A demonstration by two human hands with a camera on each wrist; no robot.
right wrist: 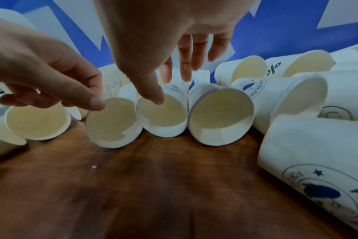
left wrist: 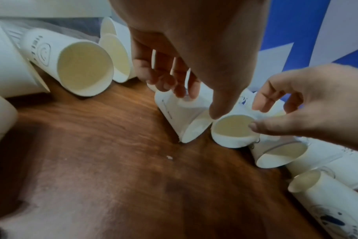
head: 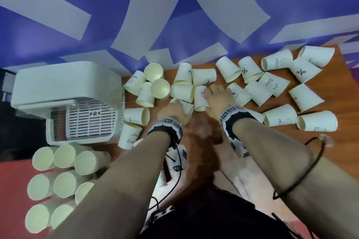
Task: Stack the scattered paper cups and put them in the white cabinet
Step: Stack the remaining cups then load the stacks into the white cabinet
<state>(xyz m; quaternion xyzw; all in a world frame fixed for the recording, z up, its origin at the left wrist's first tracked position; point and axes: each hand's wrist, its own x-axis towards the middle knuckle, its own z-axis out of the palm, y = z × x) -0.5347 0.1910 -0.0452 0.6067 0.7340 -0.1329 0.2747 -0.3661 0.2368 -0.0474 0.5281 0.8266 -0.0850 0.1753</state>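
Many white paper cups [head: 250, 70] lie on their sides across the wooden table [head: 204, 132]. My left hand [head: 172, 109] curls its fingers over one lying cup [left wrist: 182, 119], with the thumb at its rim [right wrist: 110, 124]. Right beside it, my right hand [head: 219, 95] pinches the neighbouring cup [right wrist: 161, 119], thumb inside the mouth and fingers on the outside. That same cup [left wrist: 231, 129] shows between both thumbs in the left wrist view. The white cabinet [head: 58, 81] stands at the left with its front open onto a slatted rack.
Several tall stacks of nested cups [head: 64, 156] lie at the near left, in front of the cabinet. A blue and white banner [head: 97, 15] closes off the table's far edge. Loose cups crowd both sides of my hands. Cables hang from my wrists.
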